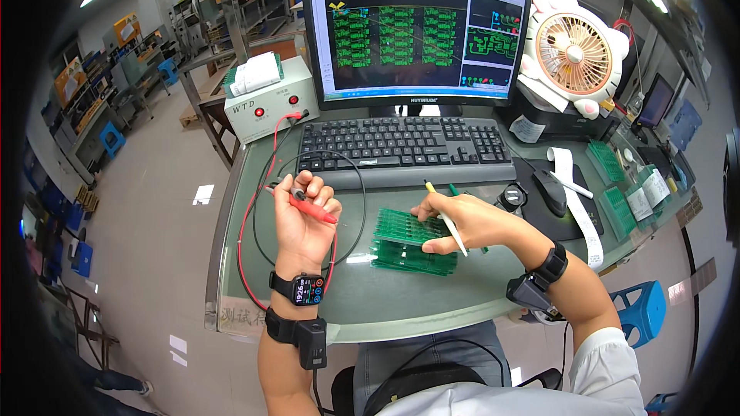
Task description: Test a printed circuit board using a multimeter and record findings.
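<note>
In front of the keyboard (408,142), I have right fingers (441,246) gripping green boards (404,228) and a white pen (453,232), left fingers (307,179) around a red probe (312,210); I should pinch boards squarely by their edges.

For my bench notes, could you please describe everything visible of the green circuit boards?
The green circuit boards lie stacked on the desk, in front of the keyboard. They look like thin, flat rectangular panels with rows of small repeated sections. The upper part is offset toward the keyboard. The right hand touches the upper part with thumb and fingers; the board count is unclear.
</note>
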`<state>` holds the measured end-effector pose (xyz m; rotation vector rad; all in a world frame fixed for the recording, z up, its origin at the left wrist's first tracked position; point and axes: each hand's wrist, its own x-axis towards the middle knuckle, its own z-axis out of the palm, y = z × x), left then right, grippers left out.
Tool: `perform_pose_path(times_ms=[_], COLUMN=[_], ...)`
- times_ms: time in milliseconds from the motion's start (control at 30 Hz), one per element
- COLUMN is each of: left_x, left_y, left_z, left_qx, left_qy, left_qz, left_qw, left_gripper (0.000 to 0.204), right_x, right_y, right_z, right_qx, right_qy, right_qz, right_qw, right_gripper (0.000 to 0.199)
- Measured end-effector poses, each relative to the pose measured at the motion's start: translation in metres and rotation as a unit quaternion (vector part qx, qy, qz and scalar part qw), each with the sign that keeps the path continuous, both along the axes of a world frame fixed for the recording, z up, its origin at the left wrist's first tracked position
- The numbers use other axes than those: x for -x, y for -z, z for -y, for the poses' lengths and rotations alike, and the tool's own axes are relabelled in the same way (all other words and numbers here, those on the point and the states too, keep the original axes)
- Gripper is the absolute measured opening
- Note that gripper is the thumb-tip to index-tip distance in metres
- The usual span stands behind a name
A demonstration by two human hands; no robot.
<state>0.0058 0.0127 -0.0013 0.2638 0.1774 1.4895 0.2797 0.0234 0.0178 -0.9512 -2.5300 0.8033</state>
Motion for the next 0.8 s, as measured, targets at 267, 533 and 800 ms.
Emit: perform_pose_path(times_ms=[267,533,800], left_x=[0.002,-0.007,-0.002], left_y=[0.000,0.002,0.002], left_z=[0.000,-0.004,0.002], left_qx=[-0.003,-0.002,-0.002], left_qy=[0.000,0.012,-0.019], left_qz=[-0.006,-0.003,-0.052], left_qw=[1.000,1.000,0.998], left_gripper=[0.024,0.024,0.020], right_x=[0.018,0.011,0.011], right_y=[0.011,0.005,0.020], right_z=[0.026,0.067,0.110], right_qx=[-0.191,-0.143,-0.163], right_qy=[0.029,-0.011,-0.054], right_qz=[0.163,0.195,0.152], right_qw=[0.968,0.970,0.973], right_gripper=[0.063,0.067,0.080])
